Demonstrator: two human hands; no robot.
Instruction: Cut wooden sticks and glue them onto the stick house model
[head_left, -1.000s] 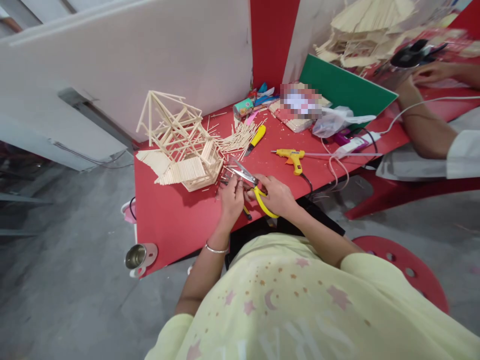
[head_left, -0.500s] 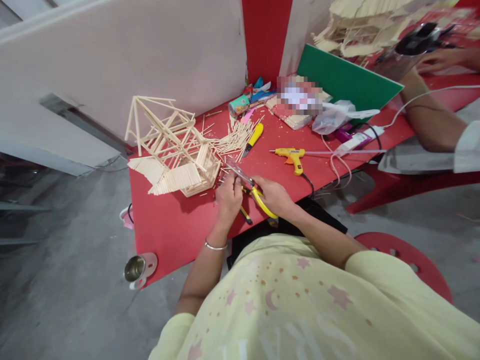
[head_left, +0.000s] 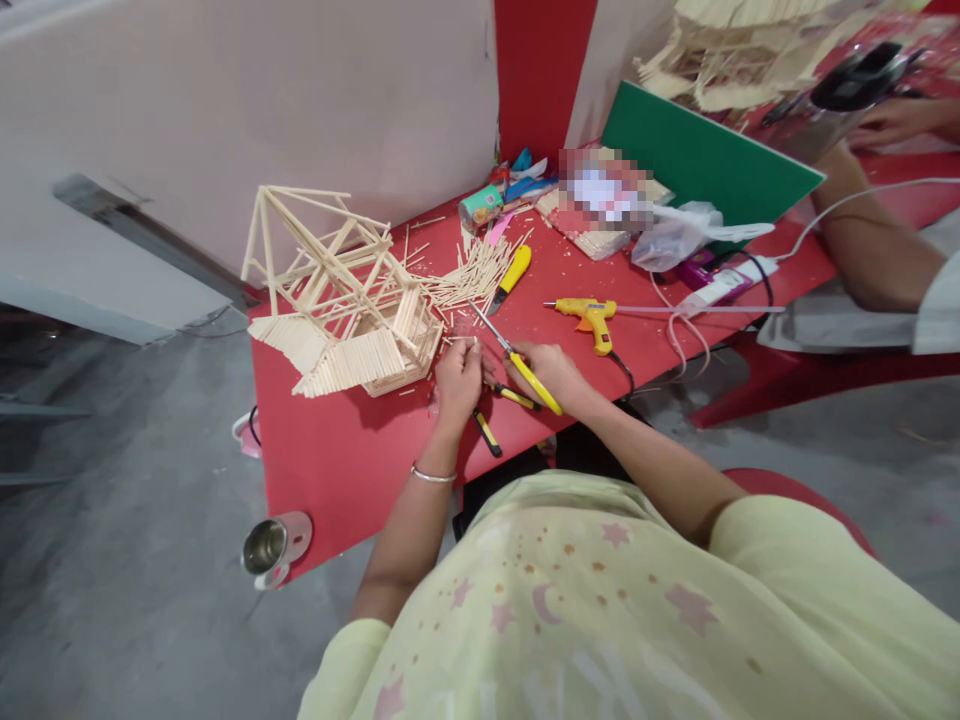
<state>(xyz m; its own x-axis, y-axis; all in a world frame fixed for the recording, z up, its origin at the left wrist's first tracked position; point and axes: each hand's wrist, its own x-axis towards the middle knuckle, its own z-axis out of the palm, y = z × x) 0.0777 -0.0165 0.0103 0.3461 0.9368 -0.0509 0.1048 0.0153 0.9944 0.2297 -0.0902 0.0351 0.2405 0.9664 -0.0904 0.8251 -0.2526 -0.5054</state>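
Observation:
In my right hand (head_left: 551, 372) is a pair of scissors with yellow handles (head_left: 536, 383). Their metal blades point up and left, apart from my other hand. My left hand (head_left: 459, 377) is closed in a pinch on a short thin wooden stick (head_left: 459, 340), most of it covered by the fingers. Just left of that hand stands a model of wooden sticks (head_left: 330, 270) with an open roof frame and slatted panels. Loose sticks (head_left: 480, 275) lie heaped behind my hands, beside a yellow utility knife (head_left: 515, 268).
Right of the scissors lies a yellow glue gun (head_left: 589, 313). Near the front edge are a black-and-yellow tool (head_left: 514, 396) and a slim cutter (head_left: 487, 433). A mug (head_left: 277, 545) stands at the left corner. Behind a green board (head_left: 705, 150), another person's arm (head_left: 870, 235) shows.
The scissors have drawn away from my left hand, moving slightly up and right. The black-and-yellow tool beneath them now shows more. My left hand stays nearly in place.

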